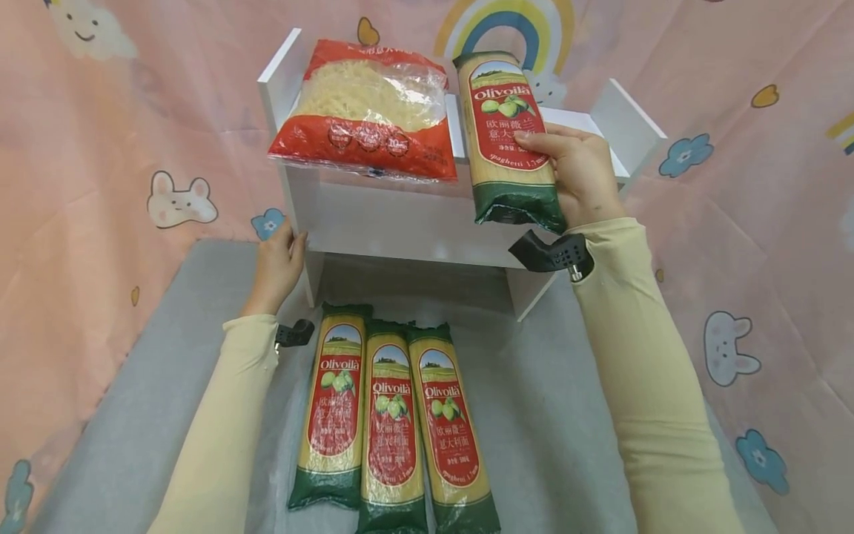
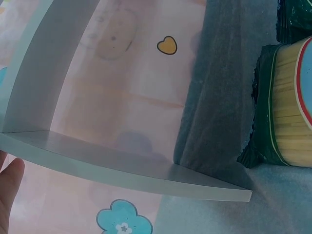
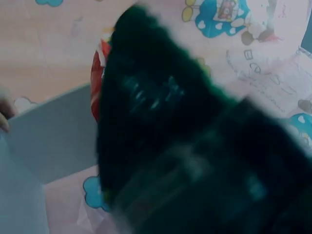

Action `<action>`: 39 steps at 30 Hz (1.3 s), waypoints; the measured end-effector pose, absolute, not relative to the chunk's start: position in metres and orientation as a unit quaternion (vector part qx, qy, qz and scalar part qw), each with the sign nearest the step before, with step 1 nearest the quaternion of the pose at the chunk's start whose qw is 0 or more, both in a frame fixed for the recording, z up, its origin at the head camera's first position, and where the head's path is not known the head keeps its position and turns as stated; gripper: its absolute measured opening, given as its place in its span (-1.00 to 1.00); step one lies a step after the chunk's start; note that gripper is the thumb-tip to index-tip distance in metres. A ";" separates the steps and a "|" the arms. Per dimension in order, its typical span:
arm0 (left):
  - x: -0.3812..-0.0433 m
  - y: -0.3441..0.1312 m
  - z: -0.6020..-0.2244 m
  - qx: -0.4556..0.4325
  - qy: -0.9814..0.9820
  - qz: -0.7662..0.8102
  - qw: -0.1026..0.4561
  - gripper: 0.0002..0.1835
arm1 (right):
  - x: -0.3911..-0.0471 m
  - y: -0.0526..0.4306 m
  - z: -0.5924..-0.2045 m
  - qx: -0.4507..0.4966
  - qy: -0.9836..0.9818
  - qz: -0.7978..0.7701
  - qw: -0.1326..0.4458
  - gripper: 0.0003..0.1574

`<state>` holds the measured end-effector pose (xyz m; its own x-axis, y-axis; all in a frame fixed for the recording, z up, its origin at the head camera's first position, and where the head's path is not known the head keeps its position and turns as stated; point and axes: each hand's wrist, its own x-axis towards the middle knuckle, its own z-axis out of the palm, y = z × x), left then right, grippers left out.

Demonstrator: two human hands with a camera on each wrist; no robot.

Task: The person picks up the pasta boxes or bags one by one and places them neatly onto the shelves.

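My right hand (image 1: 583, 174) grips a pack of spaghetti (image 1: 503, 119) by its right side, thumb across the front label. Tilted upright, the pack overlaps the right part of a white shelf (image 1: 414, 219); its green end (image 3: 151, 97) fills much of the right wrist view, blurred. My left hand (image 1: 276, 263) holds the left side panel of the shelf low down, and its thumb (image 2: 10, 183) shows by the panel in the left wrist view. A red bag of pasta (image 1: 367, 111) with a clear window lies on the shelf's left part.
Several more spaghetti packs, one of them at the left (image 1: 333, 408), lie side by side on the grey cloth (image 1: 540, 415) in front of the shelf. Behind stands a pink printed curtain (image 1: 734, 208). The shelf's raised right side panel (image 1: 627, 126) stands beyond my right hand.
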<state>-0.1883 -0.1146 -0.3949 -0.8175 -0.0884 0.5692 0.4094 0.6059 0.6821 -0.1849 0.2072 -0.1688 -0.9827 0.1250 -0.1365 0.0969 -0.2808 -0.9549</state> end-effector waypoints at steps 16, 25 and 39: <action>-0.187 -0.117 -0.396 -0.094 -0.847 -0.434 0.291 -0.80 | -0.190 0.220 -0.174 -0.011 -0.740 0.672 0.025 -0.39; -0.189 -0.116 -0.395 -0.094 -0.851 -0.428 0.288 -0.82 | -0.184 0.226 -0.180 0.004 -0.711 0.702 0.036 -0.63; -0.190 -0.116 -0.396 -0.097 -0.848 -0.433 0.290 -0.79 | -0.180 0.229 -0.189 0.013 -0.698 0.714 0.058 -0.66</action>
